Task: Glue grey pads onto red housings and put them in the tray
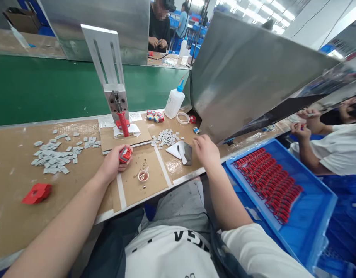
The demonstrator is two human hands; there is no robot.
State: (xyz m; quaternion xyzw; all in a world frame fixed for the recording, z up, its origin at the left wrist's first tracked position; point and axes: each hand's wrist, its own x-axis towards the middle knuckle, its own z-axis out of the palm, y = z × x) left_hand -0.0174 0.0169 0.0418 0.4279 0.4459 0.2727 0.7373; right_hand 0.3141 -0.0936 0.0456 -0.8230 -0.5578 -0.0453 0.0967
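Note:
My left hand [114, 162] is wrapped round a small red toy-like part [125, 154], held over the bench in front of the clamp. My right hand [205, 148] is just right of a grey abrasive-looking sheet [187, 153] and a folded white paper [176, 150]; its fingertips point down and what they hold, if anything, is hidden. Between the hands stands a small cup [143, 176] of reddish stuff. Small grey pieces [166, 138] lie in a pile beyond the paper. The clamp's red handle [123, 124] points down over another red part on white paper.
More grey pieces [53, 156] and a red object [37, 193] lie at left. Behind stand a white bottle [174, 102], a tape ring [183, 118] and colourful parts [155, 116]. A blue tray [311, 216] of red parts is at right. Metal panels rise behind; other people work nearby.

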